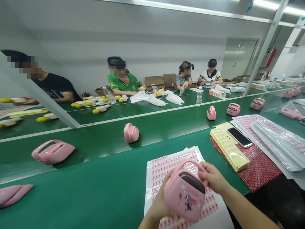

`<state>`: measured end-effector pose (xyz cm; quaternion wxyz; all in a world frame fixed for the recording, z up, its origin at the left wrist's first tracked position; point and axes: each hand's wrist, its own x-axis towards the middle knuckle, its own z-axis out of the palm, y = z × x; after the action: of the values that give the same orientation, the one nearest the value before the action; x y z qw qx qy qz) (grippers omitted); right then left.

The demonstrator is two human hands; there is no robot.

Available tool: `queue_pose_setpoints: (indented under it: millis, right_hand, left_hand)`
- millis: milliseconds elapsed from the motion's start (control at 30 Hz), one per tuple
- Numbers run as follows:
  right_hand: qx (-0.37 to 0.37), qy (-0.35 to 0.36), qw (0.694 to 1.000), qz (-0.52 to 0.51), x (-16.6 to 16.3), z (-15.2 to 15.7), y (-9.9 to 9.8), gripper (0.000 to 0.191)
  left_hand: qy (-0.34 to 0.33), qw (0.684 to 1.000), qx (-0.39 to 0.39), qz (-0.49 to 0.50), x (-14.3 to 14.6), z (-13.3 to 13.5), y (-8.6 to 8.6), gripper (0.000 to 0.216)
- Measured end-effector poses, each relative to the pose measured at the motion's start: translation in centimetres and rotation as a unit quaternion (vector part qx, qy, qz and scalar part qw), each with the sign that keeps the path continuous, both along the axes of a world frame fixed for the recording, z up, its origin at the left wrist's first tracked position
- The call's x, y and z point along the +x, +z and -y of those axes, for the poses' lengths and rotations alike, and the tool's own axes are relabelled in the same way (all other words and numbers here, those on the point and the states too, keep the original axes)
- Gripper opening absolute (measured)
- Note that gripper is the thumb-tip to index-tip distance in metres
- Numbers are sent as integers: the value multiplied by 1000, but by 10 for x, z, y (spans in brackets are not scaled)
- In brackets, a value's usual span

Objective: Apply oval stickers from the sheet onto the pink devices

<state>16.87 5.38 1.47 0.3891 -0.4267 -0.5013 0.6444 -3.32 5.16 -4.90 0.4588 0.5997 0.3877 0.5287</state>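
"So, what are the two hands doing?"

"The left hand [160, 198] comes up from the bottom and cups the pink gadget [186, 200] around its left side and underneath. The right hand [211, 176] reaches in from the right, fingers bent, and grips the handle near the top right corner. Both hold on."

"And where is the gadget?"

"Up in the hands, over the sticker sheet [149, 184]. It's tipped, with its dark window and cartoon picture showing. It hides the middle of the sheet."

"What's close by?"

"To the right, a phone [239, 137] lies on yellow sticker sheets [226, 149], with red bubble wrap [260, 171] under them."

"And farther off?"

"More pink gadgets [53, 154] sit in a row on the green strip. Past them there's a water bottle [199, 97], and four people sit along the far side. A slanted metal post [43, 92] on the left blocks part of the person in black [58, 84]."
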Motion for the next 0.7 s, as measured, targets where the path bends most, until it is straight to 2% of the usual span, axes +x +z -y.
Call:
queue_pose_setpoints:
  millis: [33,100,167,200,267,367,500,600,700]
  right_hand:
    - [36,-39,998,22,2,-10,10,26]
    - [123,-112,980,108,2,-36,30,18]
    - [190,-173,944,207,-6,-67,45,12]
    - [203,-191,927,250,-12,-84,50,10]
    - [202,-213,913,282,-30,-119,55,8]
    - [186,-227,901,319,-61,-174,53,9]
    - [160,-224,890,364,-99,-236,39,6]
    - [144,-206,887,386,-118,-266,28,6]
    - [149,-183,886,400,-125,-280,18,10]
  left_hand:
    - [-22,997,-51,47,1,-15,4,102]
    - [45,987,-122,96,3,-41,10,80]
    - [87,981,-147,94,4,-57,10,56]
    - [85,981,-152,86,4,-61,8,49]
    - [66,981,-166,73,2,-63,3,44]
    - [30,982,-177,52,-3,-60,-3,39]
    - [2,986,-166,-6,-4,-58,-7,37]
    - [-11,989,-144,-36,-2,-59,-8,35]
    - [-16,990,-127,-54,1,-59,-9,32]
